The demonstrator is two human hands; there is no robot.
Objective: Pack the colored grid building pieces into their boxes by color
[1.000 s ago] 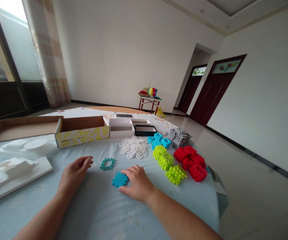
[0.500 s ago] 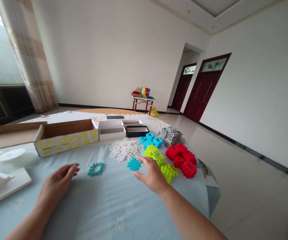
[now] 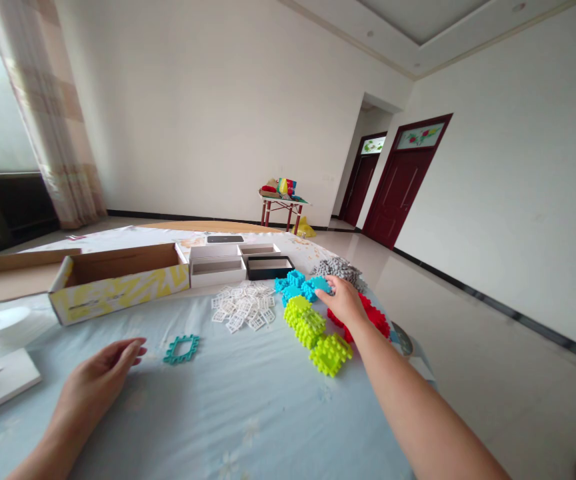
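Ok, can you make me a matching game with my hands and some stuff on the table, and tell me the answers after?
1. right hand
2. left hand
3. frame
4. box

A. teal, with a hole in the middle
B. fingers on a blue piece
C. yellow and white outside
D. fingers curled, nothing in them

Pairs: 1-B, 2-D, 3-A, 4-C

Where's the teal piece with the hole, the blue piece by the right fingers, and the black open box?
Teal piece (image 3: 171,351): head view, on its left edge.
Blue piece (image 3: 320,284): head view, on its flat face.
Black box (image 3: 271,273): head view, on its front wall.
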